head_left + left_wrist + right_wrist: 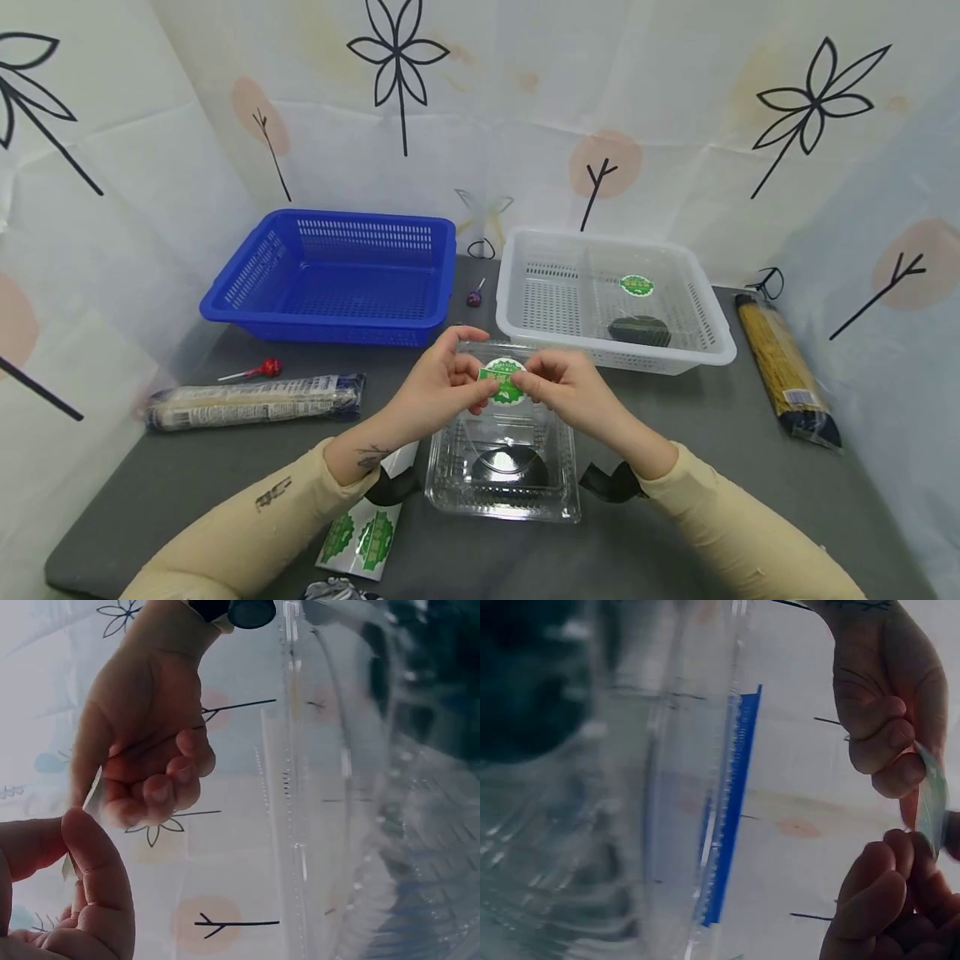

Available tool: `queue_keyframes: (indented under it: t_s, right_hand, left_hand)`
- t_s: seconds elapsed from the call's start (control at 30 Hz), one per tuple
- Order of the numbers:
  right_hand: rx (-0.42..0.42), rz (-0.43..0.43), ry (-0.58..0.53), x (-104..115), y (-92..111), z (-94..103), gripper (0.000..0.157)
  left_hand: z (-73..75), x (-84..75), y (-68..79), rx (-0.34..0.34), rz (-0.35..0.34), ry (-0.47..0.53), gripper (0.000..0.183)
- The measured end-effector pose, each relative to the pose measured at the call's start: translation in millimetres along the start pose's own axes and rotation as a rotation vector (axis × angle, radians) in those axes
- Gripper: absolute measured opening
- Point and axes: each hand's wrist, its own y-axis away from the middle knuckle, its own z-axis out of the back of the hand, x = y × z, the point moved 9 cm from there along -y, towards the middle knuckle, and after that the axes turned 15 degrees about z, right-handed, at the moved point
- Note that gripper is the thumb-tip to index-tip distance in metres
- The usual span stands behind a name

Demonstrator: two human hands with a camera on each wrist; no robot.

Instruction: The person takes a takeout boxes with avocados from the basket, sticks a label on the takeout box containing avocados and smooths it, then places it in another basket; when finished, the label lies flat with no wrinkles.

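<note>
Both hands pinch a round green-and-white sticker [504, 393] between thumbs and fingers, the left hand [438, 379] at its left edge and the right hand [573, 385] at its right edge. Edge-on, the same sticker [931, 802] shows as a thin curved strip in the right wrist view. Directly below lies a clear plastic clamshell box [501, 510], with a dark rounded item [510, 468] inside, its kind unclear. Whether the sticker touches the lid cannot be told. Partly under the left forearm is a sheet of green stickers [358, 537].
Behind stand a blue basket [330, 329] and a white basket [615, 352] holding a stickered clear box [592, 271] with a dark green item. Noodle packs flank the table, one left [255, 403] and one right [783, 358]. Two lollipops lie by the blue basket.
</note>
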Motion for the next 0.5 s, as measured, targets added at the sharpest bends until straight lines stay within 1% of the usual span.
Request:
queue_keyframes:
  t_s: [0.03,0.13,0.23,0.37,0.43,0.5]
  right_hand:
    - [0.009,-0.022,0.0,-4,1,-1.2,0.014]
    - [0.014,-0.049,0.022,-13,5,-2.1,0.018]
    - [0.031,-0.094,0.05,-22,10,-3.6,0.018]
    - [0.107,-0.113,0.131,-30,15,-10.0,0.021]
    - [0.141,-0.103,0.189,-32,16,-13.6,0.024]
    - [0.155,-0.09,0.227,-34,16,-16.3,0.025]
  left_hand:
    - [-2.1,1.3,-0.8,0.006,-0.001,-0.025,0.04]
    - [-6.7,4.8,-0.9,0.014,-0.014,-0.129,0.025]
    - [-9.4,7.2,1.6,0.01,-0.038,-0.302,0.015]
    - [-13.6,10.3,4.5,0.017,-0.104,-0.516,0.02]
    - [-15.1,11.5,4.7,0.016,-0.135,-0.583,0.024]
    - [-16.1,12.6,4.3,0.012,-0.151,-0.637,0.028]
